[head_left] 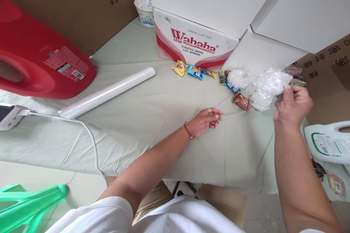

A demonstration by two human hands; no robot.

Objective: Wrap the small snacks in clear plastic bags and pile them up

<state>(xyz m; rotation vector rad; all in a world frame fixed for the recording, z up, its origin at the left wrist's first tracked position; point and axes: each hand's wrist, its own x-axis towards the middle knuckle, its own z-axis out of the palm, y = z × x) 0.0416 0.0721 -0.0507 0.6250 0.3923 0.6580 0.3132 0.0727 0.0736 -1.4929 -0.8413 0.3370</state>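
My left hand [206, 121] rests on the pale green cloth [169, 113], palm turned inward. Its fingers are loosely bent, with nothing in them. On the right, my right hand [293, 103] pinches the edge of a crumpled clear plastic bag [270, 82] between thumb and fingers. Another crumpled clear plastic piece [237, 77] lies beside it. Around the plastic are small wrapped snacks: a brown packet [241, 101], a blue packet [233, 87] and a dark yellow-edged one [222, 77]. More colourful packets [295, 71] show behind the bag, partly hidden.
A Wahaha water carton [194, 43] stands at the back, with a yellow packet [180, 68] and a blue packet [196, 72] before it. Left are a white roll [109, 93], red jug [41, 51] and white cable [91, 134]. A white bottle [326, 142] lies right.
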